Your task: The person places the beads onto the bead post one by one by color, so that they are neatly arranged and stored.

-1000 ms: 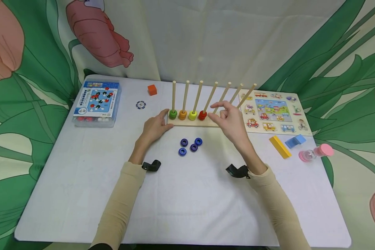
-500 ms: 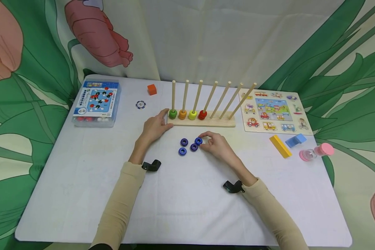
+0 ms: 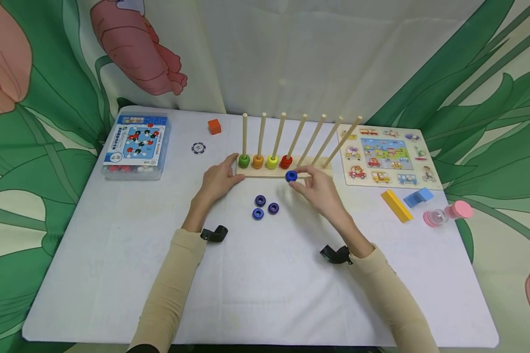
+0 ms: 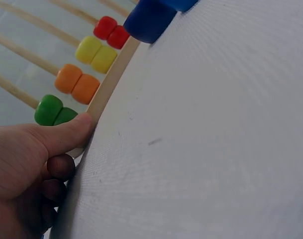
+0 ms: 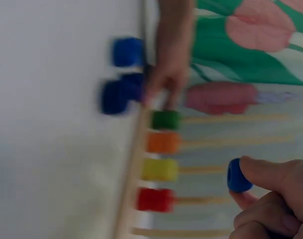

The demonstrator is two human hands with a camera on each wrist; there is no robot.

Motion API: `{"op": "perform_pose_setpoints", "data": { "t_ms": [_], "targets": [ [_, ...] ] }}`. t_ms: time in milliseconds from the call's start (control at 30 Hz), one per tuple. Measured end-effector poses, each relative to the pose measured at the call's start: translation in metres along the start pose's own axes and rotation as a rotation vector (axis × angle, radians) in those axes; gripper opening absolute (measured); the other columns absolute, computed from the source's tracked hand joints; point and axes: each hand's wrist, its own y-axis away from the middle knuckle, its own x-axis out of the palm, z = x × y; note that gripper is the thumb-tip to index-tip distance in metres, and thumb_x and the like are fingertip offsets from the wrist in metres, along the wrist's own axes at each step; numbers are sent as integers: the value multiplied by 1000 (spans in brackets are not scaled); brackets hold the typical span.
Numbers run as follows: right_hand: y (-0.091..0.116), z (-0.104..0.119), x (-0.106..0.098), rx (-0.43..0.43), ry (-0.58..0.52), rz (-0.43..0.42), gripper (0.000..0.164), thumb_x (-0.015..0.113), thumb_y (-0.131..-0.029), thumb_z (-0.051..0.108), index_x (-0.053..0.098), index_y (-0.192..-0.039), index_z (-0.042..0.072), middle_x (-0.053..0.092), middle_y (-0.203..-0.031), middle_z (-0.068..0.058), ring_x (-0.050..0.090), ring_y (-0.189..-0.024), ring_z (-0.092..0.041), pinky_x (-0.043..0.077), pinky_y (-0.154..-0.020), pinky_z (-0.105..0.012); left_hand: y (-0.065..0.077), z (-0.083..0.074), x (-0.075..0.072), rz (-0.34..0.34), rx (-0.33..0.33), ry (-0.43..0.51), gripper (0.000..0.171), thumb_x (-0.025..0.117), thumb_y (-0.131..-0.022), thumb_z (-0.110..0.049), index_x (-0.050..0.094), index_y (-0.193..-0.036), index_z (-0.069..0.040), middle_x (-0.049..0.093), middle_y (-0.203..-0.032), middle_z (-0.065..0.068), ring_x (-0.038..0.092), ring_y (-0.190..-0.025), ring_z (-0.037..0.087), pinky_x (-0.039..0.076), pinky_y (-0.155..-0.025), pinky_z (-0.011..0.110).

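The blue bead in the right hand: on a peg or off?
Off: the right hand pinches the blue bead, with nothing through its hole.

The head view is evenly bright, the right wrist view blurred

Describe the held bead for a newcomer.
On the white table, find the wooden peg rack. Near its front edge, the right hand pinches a blue bead. Only this blue bead is held; three other blue beads lie loose on the table.
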Motion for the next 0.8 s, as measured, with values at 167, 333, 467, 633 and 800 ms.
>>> {"op": "perform_pose_setpoints", "data": {
  "t_ms": [167,333,467,633,800],
  "targets": [
    [-11,33,-51,-94,-43,-246,42,68,-88,36,61,-121,11,38,-53,-7,33,-42,-18,21,-38,-27,0,0,0,-8,4,4,71,66,-88,-39,35,-147,-14,54,-68,3,46,-58,19,34,-54,31],
    [-25,54,-80,-128,7,-407,45,64,-89,39,59,-125,11,38,-56,-10,35,-45,-20,23,-40,-28,1,-1,-1,-9,17,1,70,67,-88,-38,36,-147,-14,54,-67,3,46,-57,19,33,-53,32],
    [-35,59,-85,-78,52,-407,47,62,-90,40,58,-126,10,41,-59,-10,38,-47,-21,24,-41,-28,1,0,-2,-3,26,7,70,66,-89,-38,36,-147,-14,53,-66,3,45,-56,19,34,-53,32],
    [-39,54,-81,-17,68,-370,47,61,-91,41,58,-128,12,45,-64,-9,42,-52,-23,28,-42,-28,-1,0,-1,5,34,10,70,66,-89,-39,35,-147,-14,53,-66,3,45,-56,19,34,-53,32],
    [-37,46,-74,-53,8,-391,44,62,-90,40,59,-127,15,41,-60,-9,39,-47,-19,26,-40,-27,0,1,-1,1,27,7,71,66,-89,-39,35,-147,-14,53,-66,3,46,-57,19,34,-53,32]
  ]
}}
